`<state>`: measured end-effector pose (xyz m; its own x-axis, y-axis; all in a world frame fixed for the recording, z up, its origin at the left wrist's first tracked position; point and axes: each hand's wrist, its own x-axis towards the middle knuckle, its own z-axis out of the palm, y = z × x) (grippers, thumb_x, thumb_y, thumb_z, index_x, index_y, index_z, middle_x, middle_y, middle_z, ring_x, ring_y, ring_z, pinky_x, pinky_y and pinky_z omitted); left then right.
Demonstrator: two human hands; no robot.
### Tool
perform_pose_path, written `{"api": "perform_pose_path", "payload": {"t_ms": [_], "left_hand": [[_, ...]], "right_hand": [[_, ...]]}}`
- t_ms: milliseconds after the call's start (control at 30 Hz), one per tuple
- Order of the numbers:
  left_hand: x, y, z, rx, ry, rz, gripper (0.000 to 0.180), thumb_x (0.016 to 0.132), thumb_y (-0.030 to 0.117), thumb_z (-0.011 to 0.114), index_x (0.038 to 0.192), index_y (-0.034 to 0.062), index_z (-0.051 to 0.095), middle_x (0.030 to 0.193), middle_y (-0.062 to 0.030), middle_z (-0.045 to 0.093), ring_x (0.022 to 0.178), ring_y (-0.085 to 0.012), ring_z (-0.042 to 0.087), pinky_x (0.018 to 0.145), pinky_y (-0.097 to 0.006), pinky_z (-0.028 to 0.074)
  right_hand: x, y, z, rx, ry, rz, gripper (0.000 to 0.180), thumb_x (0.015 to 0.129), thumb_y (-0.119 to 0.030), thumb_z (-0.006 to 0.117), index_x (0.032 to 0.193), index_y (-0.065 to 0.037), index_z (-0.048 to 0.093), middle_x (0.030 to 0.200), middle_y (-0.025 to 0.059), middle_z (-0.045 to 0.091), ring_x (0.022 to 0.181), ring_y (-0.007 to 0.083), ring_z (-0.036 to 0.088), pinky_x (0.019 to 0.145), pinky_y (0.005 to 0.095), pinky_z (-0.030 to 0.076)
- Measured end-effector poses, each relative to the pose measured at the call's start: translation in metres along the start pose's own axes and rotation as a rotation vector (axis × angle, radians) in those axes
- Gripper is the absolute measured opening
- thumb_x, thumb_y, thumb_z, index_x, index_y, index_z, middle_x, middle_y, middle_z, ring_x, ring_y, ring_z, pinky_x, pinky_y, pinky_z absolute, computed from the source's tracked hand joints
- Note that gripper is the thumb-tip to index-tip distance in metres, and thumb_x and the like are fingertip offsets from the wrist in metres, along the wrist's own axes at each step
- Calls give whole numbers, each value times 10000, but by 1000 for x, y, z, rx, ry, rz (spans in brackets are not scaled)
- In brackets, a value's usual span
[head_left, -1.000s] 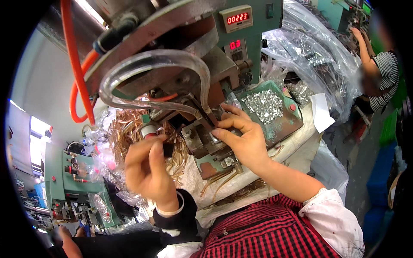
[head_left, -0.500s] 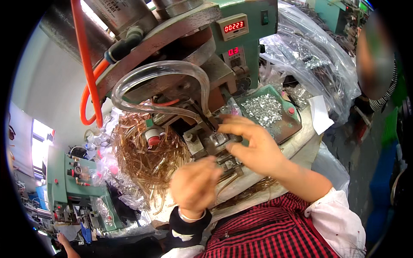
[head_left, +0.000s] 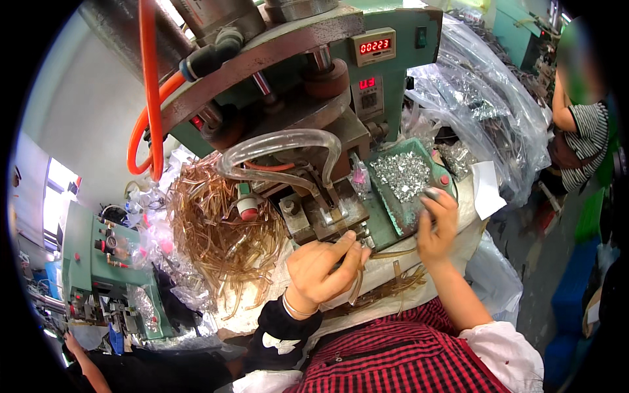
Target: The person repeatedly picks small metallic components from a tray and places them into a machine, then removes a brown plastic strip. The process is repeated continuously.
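Observation:
My left hand (head_left: 322, 274) is closed at the front edge of the metal fixture (head_left: 335, 216), its thumb and index finger pinching an amber plastic tube (head_left: 357, 287). Another length of that tubing stretches right from the fingers toward my right wrist. My right hand (head_left: 439, 229) hovers over the near right edge of a green tray (head_left: 392, 213) of small shiny metal pieces (head_left: 401, 175). Its fingers are bent, with a gap between thumb and forefinger, and nothing shows in it. Ends of a looped clear hose (head_left: 282, 141) reach down to the fixture.
A green press (head_left: 386, 72) with red digital displays rises behind the fixture. To the left lies a heap of amber tubes (head_left: 216, 229), beside a red button (head_left: 248, 213). More tubes (head_left: 386, 291) lie along the table's front edge. A person (head_left: 580, 131) is at far right.
My right hand has left the fixture and swung right to the tray. My left hand has shifted right to the fixture's front edge, pinching the tube. The whole view has shifted slightly.

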<state>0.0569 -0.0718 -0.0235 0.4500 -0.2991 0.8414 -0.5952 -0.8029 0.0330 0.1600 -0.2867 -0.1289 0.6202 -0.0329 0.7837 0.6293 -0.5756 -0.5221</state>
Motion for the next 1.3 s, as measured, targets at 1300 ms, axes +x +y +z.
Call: {"api": "perform_pose_path", "payload": {"t_ms": [1300], "left_hand": [[-13,18,-29,-21,-34,-198,210,752,68,819,939,60,725,1006,-109,745,670,-152,666,545,-274,494]], "right_hand": [[32,6,19,-344,-430,2,173,777,-110,774,894,-52,660,897,103,665,921,329,610,800,434,484]]}}
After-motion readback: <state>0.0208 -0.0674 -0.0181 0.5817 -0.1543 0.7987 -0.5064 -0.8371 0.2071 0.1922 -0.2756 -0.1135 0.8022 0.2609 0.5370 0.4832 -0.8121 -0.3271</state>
